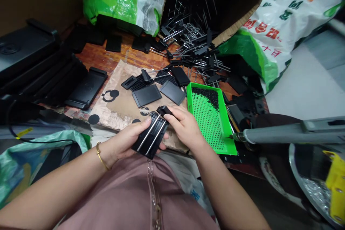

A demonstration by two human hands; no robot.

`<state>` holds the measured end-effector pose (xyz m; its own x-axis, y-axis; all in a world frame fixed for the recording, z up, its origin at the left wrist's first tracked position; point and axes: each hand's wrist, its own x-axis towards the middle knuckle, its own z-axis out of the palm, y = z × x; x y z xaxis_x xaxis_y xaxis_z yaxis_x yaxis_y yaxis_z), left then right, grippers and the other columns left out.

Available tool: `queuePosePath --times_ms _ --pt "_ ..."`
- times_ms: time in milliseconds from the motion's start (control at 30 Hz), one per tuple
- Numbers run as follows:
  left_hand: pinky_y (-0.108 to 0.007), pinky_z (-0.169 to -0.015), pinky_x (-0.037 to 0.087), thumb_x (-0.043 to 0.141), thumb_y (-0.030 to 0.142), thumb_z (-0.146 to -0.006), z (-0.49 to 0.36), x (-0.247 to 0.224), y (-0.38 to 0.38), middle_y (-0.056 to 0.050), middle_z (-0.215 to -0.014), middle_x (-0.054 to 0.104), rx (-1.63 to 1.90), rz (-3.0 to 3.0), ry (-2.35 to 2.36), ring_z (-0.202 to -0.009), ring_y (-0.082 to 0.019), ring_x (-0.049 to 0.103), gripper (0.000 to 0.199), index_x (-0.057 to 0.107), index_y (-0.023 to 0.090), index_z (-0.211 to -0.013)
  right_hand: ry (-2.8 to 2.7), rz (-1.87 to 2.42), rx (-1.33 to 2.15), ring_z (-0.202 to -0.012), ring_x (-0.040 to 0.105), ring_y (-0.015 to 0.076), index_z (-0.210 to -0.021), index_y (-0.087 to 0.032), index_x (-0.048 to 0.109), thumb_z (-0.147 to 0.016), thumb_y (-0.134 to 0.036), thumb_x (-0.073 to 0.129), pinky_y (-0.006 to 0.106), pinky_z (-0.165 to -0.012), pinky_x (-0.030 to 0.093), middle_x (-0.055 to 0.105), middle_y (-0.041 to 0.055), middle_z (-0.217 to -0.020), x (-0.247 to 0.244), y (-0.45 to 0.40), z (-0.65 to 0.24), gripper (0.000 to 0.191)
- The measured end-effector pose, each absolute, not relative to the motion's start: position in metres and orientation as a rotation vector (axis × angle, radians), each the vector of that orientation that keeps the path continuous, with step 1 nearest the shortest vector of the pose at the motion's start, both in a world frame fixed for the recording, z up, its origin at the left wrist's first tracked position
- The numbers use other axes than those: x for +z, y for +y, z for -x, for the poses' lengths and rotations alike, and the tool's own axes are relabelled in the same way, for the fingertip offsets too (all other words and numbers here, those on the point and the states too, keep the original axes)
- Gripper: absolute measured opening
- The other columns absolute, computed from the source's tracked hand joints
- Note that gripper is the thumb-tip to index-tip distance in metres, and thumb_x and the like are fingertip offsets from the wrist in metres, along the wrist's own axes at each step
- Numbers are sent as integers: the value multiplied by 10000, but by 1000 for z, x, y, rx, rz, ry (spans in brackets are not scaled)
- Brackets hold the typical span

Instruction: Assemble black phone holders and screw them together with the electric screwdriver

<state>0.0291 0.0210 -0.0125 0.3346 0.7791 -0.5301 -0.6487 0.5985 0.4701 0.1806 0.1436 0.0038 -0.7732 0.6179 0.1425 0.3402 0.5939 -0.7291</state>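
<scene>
"What do the hands have, seen from the head camera?"

"The left hand (126,142) cradles a black plastic bracket (150,137) fitted with two parallel steel rods, its fingers curled beneath and its thumb across the top. The right hand (185,128) pinches a small black block (164,111) at the bracket's far end between thumb and fingers."

"Where's the bracket?"

"Held up between both hands, in front of a pink top (129,196), with a gold bangle (101,156) on the left wrist."

"What's closest?"

"A bright green perforated tray (206,122) sits just beside the right hand, with black granules (207,96) heaped at its far end. A cardboard sheet (115,111) lies just ahead of the hands, carrying flat black plates (147,95)."

"Farther off?"

"A tipped cardboard box (237,18) spills steel rods (185,39) across the wooden surface (102,59), between green-printed sacks (121,7). Black stands (35,57) pile up on the left. A grey tube (291,131) crosses the right side, above a steel basin (302,172) holding a yellow part (335,187)."
</scene>
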Motion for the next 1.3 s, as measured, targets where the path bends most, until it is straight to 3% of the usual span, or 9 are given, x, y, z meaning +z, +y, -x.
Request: queuePosePath --times_ms 300,533,600,767,900,1133,1300 --pt "-278 -635 543 466 515 -889 -36 -7 22 -187 -815 734 968 -196 789 -671 -212 698 537 692 43 -1011 -2426 764 1054 -964 618 187 -1039 -232 676 -901 -292 507 360 -878 464 703 37 -1005 6 144 -184 226" --pt "-354 -777 539 531 512 -860 -32 -8 27 -187 -1164 667 961 -198 708 -960 -285 681 481 661 116 -1101 -2433 705 973 -929 628 180 -1028 -229 674 -906 -284 495 354 -843 482 709 36 -987 6 141 -187 223" --pt "-357 -770 536 570 485 -847 -29 -5 31 -195 -1123 684 907 -224 713 -951 -288 683 451 667 103 -1067 -2432 691 951 -920 633 178 -1035 -233 672 -908 -285 488 350 -832 490 710 36 -983 5 140 -188 230" --pt "-299 -659 532 721 430 -736 -30 0 39 -145 -880 739 937 -335 845 -707 -207 694 382 683 97 -920 -2426 692 896 -913 639 174 -1045 -210 674 -908 -275 481 330 -819 501 710 51 -977 0 137 -188 245" --pt "-237 -575 498 711 467 -731 -36 0 37 -117 -692 721 916 -353 949 -611 -168 664 406 690 80 -854 -2434 693 895 -897 641 175 -1037 -188 683 -907 -279 486 322 -812 502 712 62 -957 -3 137 -189 254" --pt "-281 -623 521 719 345 -738 -38 -6 33 -139 -822 740 985 -332 936 -676 -196 684 285 666 100 -874 -2524 737 912 -861 629 180 -1030 -209 695 -901 -287 481 325 -792 491 702 53 -903 -2 138 -185 262" --pt "-284 -610 522 671 329 -788 -38 -13 32 -118 -747 734 969 -342 967 -612 -178 670 248 667 107 -899 -2687 794 754 -853 611 205 -1010 -201 708 -898 -279 479 367 -807 475 699 69 -883 4 135 -179 267"
